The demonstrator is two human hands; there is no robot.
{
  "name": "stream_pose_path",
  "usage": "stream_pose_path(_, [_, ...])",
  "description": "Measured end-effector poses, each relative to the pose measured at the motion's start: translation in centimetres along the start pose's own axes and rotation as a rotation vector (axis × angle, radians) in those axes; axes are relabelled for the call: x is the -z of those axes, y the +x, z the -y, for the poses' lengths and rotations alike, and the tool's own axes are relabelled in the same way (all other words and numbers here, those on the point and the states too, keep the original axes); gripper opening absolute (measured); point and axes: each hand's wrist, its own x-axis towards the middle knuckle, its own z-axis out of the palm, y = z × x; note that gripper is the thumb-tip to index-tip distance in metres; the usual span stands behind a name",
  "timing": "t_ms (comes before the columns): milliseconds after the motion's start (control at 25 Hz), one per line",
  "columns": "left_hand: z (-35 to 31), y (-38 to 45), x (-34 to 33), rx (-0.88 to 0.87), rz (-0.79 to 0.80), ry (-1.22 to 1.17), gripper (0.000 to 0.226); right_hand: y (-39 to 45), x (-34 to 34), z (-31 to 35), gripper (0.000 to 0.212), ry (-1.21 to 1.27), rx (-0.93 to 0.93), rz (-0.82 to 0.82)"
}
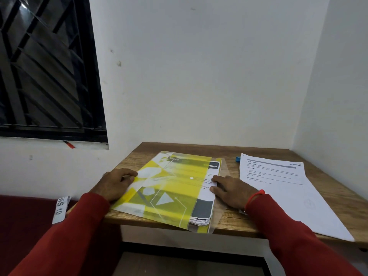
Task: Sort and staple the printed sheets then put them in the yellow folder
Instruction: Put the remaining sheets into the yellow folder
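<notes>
A translucent yellow folder (175,188) lies on the wooden desk (235,220), with a stack of printed sheets (207,193) inside it and sticking out at its right side. My left hand (116,184) pinches the folder's left edge between thumb and fingers. My right hand (231,191) lies flat with straight fingers pressing on the exposed sheets at the folder's open right side. A separate printed sheet (278,188) lies on the desk to the right. A small blue object (237,159), partly hidden behind that sheet, sits near the back.
The desk stands in a corner, with white walls behind and to the right. A dark barred window (45,72) fills the upper left. A red surface (25,216) lies left of the desk, with a white label strip (60,209) hanging at the desk's left corner.
</notes>
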Motion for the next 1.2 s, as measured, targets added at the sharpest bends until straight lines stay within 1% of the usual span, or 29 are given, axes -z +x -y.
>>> stream_pose_path(160, [-0.1,0.2,0.6,-0.018,0.073,0.008,0.021,0.2,-0.2,0.7,0.049,-0.05,-0.035,-0.02])
stream_pose_path(280, [0.1,0.4,1.0,-0.022,0.096,-0.031,0.02,0.7,-0.4,1.8,0.044,-0.105,-0.057,-0.028])
stream_pose_path(480, [1.0,0.3,1.0,-0.057,0.09,-0.11,0.019,1.8,-0.4,3.0,0.04,-0.046,-0.094,-0.03])
stream_pose_path(640, [1.3,0.4,0.8,-0.052,0.063,-0.177,0.014,1.2,-0.2,2.7,0.045,0.071,-0.094,-0.173])
stream_pose_path(760, [1.6,0.6,0.7,-0.05,0.04,-0.165,0.013,0.7,0.3,2.2,0.051,0.15,-0.167,-0.271])
stream_pose_path(880, [1.5,0.6,0.5,-0.061,0.024,-0.164,0.013,0.4,1.1,1.9,0.046,0.253,-0.212,-0.208])
stream_pose_path(960, [1.4,0.6,0.5,-0.07,0.036,-0.208,0.014,0.6,1.4,1.9,0.043,0.345,-0.217,-0.16])
stream_pose_path(1120, [1.0,0.4,0.7,-0.069,0.064,-0.28,0.016,1.1,1.8,2.2,0.043,0.529,-0.18,-0.085])
stream_pose_path(1200, [0.9,0.3,0.5,-0.06,0.065,-0.333,0.017,1.1,1.6,2.2,0.046,0.569,-0.183,-0.094])
